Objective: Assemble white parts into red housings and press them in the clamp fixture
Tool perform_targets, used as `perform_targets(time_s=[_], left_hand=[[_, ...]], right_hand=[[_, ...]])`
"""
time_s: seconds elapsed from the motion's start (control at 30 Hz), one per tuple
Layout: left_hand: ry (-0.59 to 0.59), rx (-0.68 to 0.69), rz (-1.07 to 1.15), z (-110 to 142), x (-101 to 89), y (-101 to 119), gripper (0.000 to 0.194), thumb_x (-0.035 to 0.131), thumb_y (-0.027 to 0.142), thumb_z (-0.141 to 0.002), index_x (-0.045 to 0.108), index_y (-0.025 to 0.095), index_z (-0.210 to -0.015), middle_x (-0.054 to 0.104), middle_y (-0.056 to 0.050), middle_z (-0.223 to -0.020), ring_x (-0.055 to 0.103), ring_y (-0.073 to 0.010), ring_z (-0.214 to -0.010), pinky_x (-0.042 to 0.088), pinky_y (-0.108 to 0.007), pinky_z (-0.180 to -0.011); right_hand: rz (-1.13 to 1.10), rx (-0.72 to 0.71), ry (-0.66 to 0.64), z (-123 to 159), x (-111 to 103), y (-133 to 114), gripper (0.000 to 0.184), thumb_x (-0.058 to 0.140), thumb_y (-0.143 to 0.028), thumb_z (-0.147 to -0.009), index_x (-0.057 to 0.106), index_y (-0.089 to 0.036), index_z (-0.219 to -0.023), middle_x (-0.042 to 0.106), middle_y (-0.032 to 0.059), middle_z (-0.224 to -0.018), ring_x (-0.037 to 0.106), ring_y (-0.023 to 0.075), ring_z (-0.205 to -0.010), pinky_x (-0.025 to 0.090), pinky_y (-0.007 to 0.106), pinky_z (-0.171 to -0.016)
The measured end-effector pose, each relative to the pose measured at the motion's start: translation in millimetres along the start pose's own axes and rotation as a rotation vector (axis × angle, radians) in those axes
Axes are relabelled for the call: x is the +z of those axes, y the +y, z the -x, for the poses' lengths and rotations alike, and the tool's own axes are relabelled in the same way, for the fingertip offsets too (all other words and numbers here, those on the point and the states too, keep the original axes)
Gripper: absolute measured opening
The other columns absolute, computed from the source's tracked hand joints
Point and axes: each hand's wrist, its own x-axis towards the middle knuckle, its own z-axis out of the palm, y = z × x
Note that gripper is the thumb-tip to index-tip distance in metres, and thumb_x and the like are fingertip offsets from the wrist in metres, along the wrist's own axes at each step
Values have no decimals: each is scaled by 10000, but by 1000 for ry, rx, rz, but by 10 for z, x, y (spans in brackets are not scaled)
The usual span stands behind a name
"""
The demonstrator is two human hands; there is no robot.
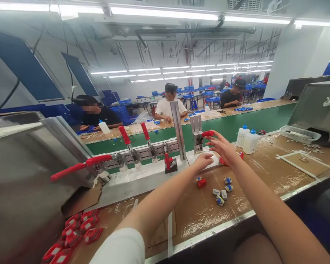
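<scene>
My right hand (222, 148) is raised with its fingers spread, at the tip of the red handle (208, 134) of a toggle clamp. That clamp sits on an upright metal bracket (196, 126). Lower and to the left, my left hand (204, 161) is at the white base (191, 157) below the clamp, its fingers close together and pointing right. Whatever it may hold is hidden. Red parts (223, 161) show partly behind my right wrist. Closer to me lie a red piece (201, 182) and several small white-and-blue blocks (220, 200).
A row of red-handled toggle clamps (130, 154) stands left on a metal rail. Red parts (73, 234) are piled front left. Two white bottles (249, 142) and a white basket (299, 135) stand right. Beyond the green belt (260, 120), co-workers (170, 104) sit at a bench.
</scene>
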Motion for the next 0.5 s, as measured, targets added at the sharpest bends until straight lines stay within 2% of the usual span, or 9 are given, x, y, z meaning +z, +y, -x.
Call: perform_targets(time_s=[0.07, 0.13, 0.23, 0.33, 0.43, 0.5], left_hand=[[-42, 5, -169, 222, -171, -16, 380, 833, 411, -707, 749, 212, -1020, 747, -57, -1006, 675, -268, -1027, 512, -368, -977], [-134, 0, -511, 468, -324, -52, 395, 879, 458, -618, 754, 234, -919, 744, -62, -907, 676, -325, -1013, 510, -410, -969], [-256, 19, -996, 708, -374, -62, 387, 859, 408, -633, 737, 241, -960, 735, -78, -861, 697, -354, -931, 542, -429, -884], [-248, 68, -1058, 651, -156, 60, 402, 778, 315, -729, 703, 226, -1114, 745, -98, -967, 708, -329, -927, 557, -393, -846], [-180, 129, -1036, 446, 164, 277, 389, 646, 289, -862, 649, 160, -1230, 721, -155, -1142, 687, -326, -1045, 542, -386, -908], [-133, 163, -1020, 396, 265, 409, 381, 552, 254, -926, 619, 116, -1274, 685, -194, -1235, 661, -333, -1122, 522, -398, -957]], right_hand=[[-28, 35, -16, 99, -73, 94, 581, 792, -359, -744, 645, -301, -1303, 726, 59, -1194, 695, 232, -959, 555, 315, -706], [-51, 71, -22, 189, -120, 195, 585, 790, -342, -744, 645, -303, -1309, 731, 55, -1168, 695, 227, -968, 555, 306, -718], [-97, 67, -19, 272, -91, 304, 543, 777, -336, -746, 668, -298, -1277, 729, 54, -1142, 693, 223, -976, 556, 300, -733], [-126, 36, -13, 288, 33, 318, 509, 769, -341, -739, 691, -293, -1240, 720, 56, -1149, 693, 221, -944, 557, 302, -714], [-160, 43, -5, 293, 126, 256, 505, 775, -323, -733, 698, -291, -1231, 710, 46, -1174, 687, 204, -941, 549, 277, -712], [-195, 62, -7, 312, 123, 213, 505, 778, -308, -741, 693, -291, -1239, 703, 40, -1196, 681, 191, -962, 542, 256, -729]])
